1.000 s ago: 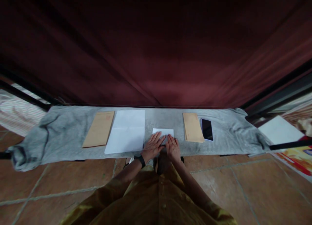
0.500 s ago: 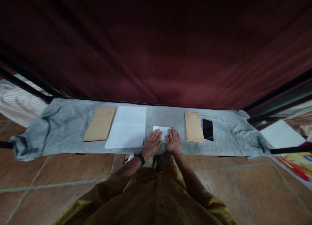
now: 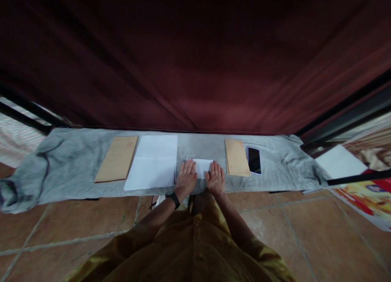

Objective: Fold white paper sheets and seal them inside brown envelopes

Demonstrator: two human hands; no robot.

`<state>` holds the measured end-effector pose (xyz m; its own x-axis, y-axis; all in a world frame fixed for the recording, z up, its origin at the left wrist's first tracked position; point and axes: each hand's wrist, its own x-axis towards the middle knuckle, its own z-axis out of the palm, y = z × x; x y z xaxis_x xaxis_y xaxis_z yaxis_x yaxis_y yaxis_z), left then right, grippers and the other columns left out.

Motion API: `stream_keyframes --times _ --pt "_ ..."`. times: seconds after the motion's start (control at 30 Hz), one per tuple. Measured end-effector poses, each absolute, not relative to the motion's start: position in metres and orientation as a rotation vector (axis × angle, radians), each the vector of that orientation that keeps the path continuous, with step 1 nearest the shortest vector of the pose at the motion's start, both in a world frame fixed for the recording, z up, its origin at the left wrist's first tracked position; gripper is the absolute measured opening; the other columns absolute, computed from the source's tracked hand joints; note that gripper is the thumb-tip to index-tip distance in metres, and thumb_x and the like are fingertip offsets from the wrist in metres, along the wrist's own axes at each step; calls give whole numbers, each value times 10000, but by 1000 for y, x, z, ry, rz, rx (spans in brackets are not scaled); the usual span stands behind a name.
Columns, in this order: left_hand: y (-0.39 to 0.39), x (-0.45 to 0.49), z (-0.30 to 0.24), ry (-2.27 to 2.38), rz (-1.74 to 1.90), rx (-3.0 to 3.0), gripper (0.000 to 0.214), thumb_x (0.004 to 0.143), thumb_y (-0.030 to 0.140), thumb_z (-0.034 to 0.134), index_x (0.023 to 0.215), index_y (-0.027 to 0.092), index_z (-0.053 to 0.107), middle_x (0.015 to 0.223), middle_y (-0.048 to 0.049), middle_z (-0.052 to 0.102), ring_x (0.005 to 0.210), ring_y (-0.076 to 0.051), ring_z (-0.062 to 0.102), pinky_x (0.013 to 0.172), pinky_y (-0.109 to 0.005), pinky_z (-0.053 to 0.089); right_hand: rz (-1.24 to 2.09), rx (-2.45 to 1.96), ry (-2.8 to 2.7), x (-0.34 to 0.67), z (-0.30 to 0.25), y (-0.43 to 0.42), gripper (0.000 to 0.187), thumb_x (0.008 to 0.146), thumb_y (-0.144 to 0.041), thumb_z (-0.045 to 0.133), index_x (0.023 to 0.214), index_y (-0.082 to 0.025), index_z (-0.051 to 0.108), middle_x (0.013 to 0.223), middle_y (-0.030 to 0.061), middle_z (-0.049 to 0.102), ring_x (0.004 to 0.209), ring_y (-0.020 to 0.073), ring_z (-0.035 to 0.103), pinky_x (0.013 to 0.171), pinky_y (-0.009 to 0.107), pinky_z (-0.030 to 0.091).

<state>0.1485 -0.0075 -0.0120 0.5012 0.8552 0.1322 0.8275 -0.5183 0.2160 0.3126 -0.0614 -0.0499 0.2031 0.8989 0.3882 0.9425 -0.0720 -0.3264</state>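
Note:
A small piece of white paper point(image 3: 203, 168), which looks folded, lies on the grey cloth between my hands. My left hand point(image 3: 187, 177) rests flat on its left end, fingers stretched out and pointing away from me. On the right end my right hand point(image 3: 215, 179) lies flat too, its fingers extended. Parts of the paper are hidden beneath both hands. Just left of my left hand lies a stack of large white sheets point(image 3: 152, 162). To the right of my right hand are small brown envelopes point(image 3: 237, 158).
Large brown envelopes point(image 3: 116, 159) lie at the left of the cloth-covered table point(image 3: 275, 164). A phone point(image 3: 254, 160) lies right of the small envelopes. Behind the table hangs a dark red curtain point(image 3: 195, 70). A white board point(image 3: 341, 162) and colourful packaging point(image 3: 371, 196) are at far right.
My left hand has slid to the left end of the paper, straightening its fingers. My right hand remains at the right end. The whole view has shifted slightly.

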Motion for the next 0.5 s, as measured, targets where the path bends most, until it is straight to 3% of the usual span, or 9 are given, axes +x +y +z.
stream_keyframes --times 0.17,0.5 --pt "-2 153 -17 1368 332 2623 542 995 324 386 1527 228 419 1624 -73 357 1534 -287 228 1244 -529 195 -104 -2026 -1675 310 -50 -59 582 1044 -388 379 1539 -81 380 1543 204 441 1462 310 373 1183 524 291" --pt "-3 149 -17 1350 337 2636 554 1012 381 363 1531 194 409 1624 -91 354 1537 -293 217 1245 -513 185 21 -2019 -1624 321 -44 -49 485 998 -270 399 1449 -125 502 1466 174 536 1359 304 463 1128 491 345"
